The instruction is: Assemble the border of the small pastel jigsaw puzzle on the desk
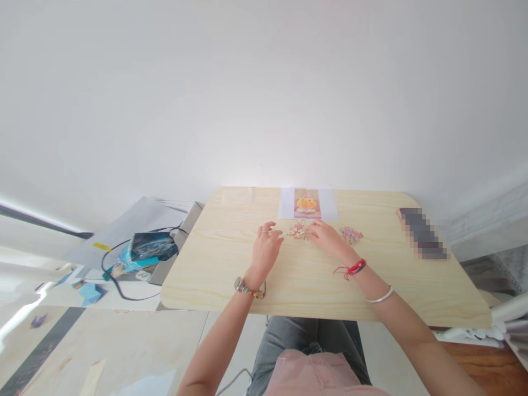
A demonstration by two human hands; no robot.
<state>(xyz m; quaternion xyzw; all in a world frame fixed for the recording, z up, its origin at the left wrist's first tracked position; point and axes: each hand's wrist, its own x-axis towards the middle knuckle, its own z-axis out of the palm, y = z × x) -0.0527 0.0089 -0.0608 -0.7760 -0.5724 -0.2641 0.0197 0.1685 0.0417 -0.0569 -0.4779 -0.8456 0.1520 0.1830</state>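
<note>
Puzzle pieces (297,231) near bench (231,264) far edge being sorted. Left hand (266,248) loosely open beside them; right hand (328,237) touching them, grip unclear. Next: single piece to be pinched.

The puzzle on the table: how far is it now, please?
Done: only a small cluster of joined pieces lies below the reference picture. In hand: the left hand and right hand both rest at that cluster, fingers on the pieces; whether either grips one is too small to tell. Left: a loose pile of pieces waits to the right on the table, so most remains.
</note>
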